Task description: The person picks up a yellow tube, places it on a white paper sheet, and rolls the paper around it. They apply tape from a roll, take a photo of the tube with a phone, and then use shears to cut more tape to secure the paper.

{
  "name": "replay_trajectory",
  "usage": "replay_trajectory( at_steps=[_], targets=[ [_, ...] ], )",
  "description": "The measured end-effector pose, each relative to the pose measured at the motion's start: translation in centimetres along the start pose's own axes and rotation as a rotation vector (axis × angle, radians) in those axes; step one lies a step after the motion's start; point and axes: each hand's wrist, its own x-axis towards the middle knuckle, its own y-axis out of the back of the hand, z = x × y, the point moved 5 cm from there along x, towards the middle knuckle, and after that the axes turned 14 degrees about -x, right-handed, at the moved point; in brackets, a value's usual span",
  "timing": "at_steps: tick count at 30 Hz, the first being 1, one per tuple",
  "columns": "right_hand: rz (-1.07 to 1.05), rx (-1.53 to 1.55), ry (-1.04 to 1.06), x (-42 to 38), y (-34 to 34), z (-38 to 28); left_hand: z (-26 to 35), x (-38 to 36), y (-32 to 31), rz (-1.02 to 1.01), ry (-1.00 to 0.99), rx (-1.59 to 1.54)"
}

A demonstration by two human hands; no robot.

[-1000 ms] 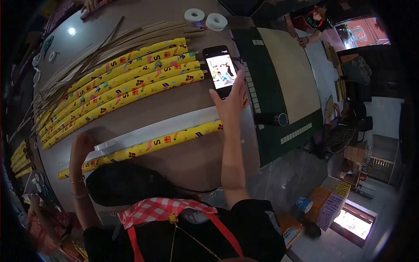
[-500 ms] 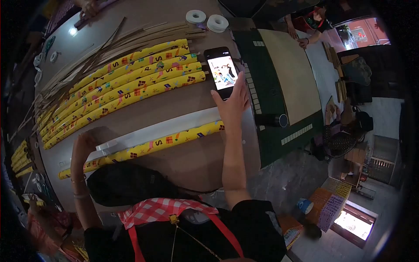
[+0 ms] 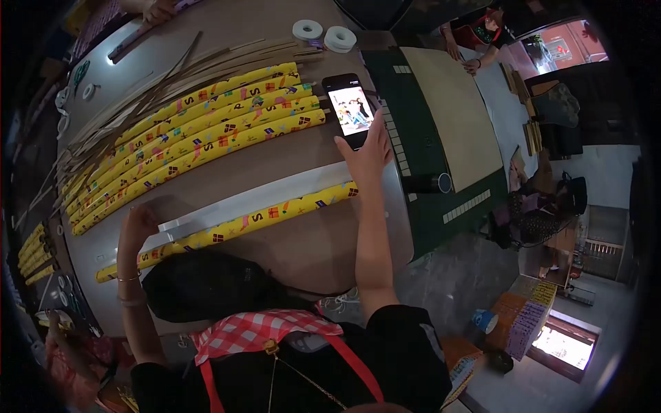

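My right hand (image 3: 368, 148) is at the lower end of a black smartphone (image 3: 350, 110), thumb on one edge and fingers along the other. A picture of people lights up its screen. My left hand (image 3: 141, 221) is curled beside the near end of a pale, shiny strip (image 3: 241, 204); what its fingers hold, if anything, is hidden. Alongside the strip lies a single yellow patterned wrapping paper roll (image 3: 258, 219). Several more yellow rolls (image 3: 220, 131) lie side by side farther up the table.
Thin brown strips (image 3: 131, 107) lie behind the rolls. Two white tape rolls (image 3: 339, 39) sit beyond the phone. A green cutting mat (image 3: 406, 124) bears a beige sheet (image 3: 454, 117) and a dark cylinder (image 3: 441, 183). Co-workers' hands (image 3: 470, 65) work at the table's far sides.
My left hand has shifted slightly away from the pale strip's end. My right hand stays at the phone, its fingers almost unmoved. The view has shifted a little.
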Motion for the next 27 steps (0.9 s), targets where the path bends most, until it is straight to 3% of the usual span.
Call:
replay_trajectory(
  at_steps=[4, 8, 10, 13, 16, 20, 23, 27],
  targets=[
    [-0.006, -0.006, -0.019, -0.1, 0.4, -0.2, 0.9, 0.0, 0.2, -0.005, 0.037, 0.031],
    [0.057, 0.014, 0.023, -0.2, 0.9, 0.1, 0.8, 0.5, 0.1, -0.023, -0.048, 0.149],
    [0.033, -0.058, -0.006, -0.3, 1.9, 0.3, 0.6, 0.5, 0.1, -0.037, -0.026, -0.025],
    [-0.129, -0.150, -0.134, -0.8, 2.0, 1.9, -0.9, 1.4, 0.1, -0.067, -0.086, 0.041],
    [-0.167, -0.116, -0.149, -0.4, 1.4, 2.2, 2.2, 0.1, 0.2, -0.084, -0.059, -0.125],
    [-0.083, -0.144, -0.150, 0.2, -0.3, 1.7, 0.9, 0.6, -0.1, -0.096, -0.104, -0.219],
    [-0.038, -0.099, -0.124, 0.9, 0.1, 0.6, 1.9, 0.0, 0.0, -0.038, -0.071, -0.205],
    [-0.137, -0.059, -0.118, 2.6, 0.5, 0.1, 0.4, 0.9, -0.1, -0.013, -0.088, -0.056]
  ],
)
